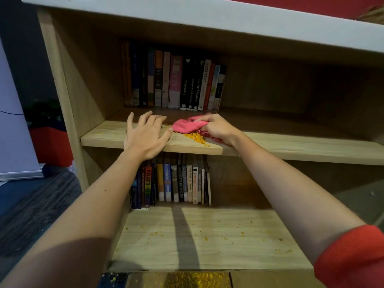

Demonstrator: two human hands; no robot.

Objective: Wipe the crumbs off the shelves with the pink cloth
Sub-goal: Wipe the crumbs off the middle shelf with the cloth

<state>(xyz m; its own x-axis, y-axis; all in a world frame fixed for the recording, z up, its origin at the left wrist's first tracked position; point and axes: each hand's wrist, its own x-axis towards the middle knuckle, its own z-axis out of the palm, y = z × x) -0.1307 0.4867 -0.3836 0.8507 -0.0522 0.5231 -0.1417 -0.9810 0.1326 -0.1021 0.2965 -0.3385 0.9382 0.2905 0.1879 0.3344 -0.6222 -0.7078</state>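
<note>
Crumpled pink cloth (188, 124) — soft, bunched, frame centre, on the pale wood-grain middle shelf (291, 146); right hand (218, 128) clenched around it, hiding its far end. Heap of orange crumbs (196, 137) near the front edge. Left hand (145, 134) flat, fingers spread, empty. Lower shelf (207, 238) — scattered specks, open boards.

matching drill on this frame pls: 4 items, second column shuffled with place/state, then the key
1. pink cloth
2. left hand
3. orange crumb pile
4. scattered crumbs

A. flat and open on the upper shelf, holding nothing
B. on the lower shelf, in front of the books
C. bunched in the right hand
D. at the upper shelf's front edge, between the hands

Pairs: 1-C, 2-A, 3-D, 4-B
</note>
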